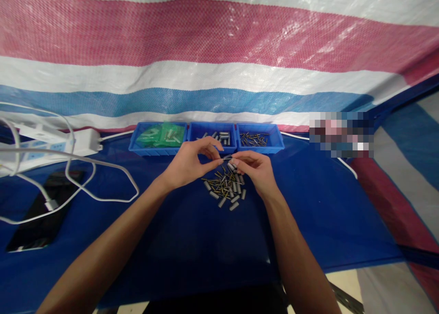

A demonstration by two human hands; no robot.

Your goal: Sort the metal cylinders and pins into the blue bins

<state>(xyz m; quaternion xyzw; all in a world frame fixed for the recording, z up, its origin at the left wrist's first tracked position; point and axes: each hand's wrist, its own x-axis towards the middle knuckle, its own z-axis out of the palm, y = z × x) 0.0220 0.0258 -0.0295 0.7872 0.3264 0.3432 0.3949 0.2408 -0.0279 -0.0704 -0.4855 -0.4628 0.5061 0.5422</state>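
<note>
My left hand [192, 161] pinches a thin metal pin [227, 158] between thumb and forefinger. Opposite it, my right hand [255, 167] grips a small grey cylinder [232, 166] at its fingertips, and the two hands nearly meet. Just below them lies a loose pile of brass-coloured and dark thin metal pins [222, 184]. Several short grey cylinders [234, 206] are scattered among and around these pins. Whether the held pin touches the held cylinder cannot be made out at this size.
Behind my hands stand three blue bins: the left bin [132, 146] with green bags, the middle bin [212, 125] with grey cylinders, the right bin [281, 142] with thin pins. A power strip [82, 141], white cables [113, 199] and a black phone [41, 218] lie left on the blue table [325, 213].
</note>
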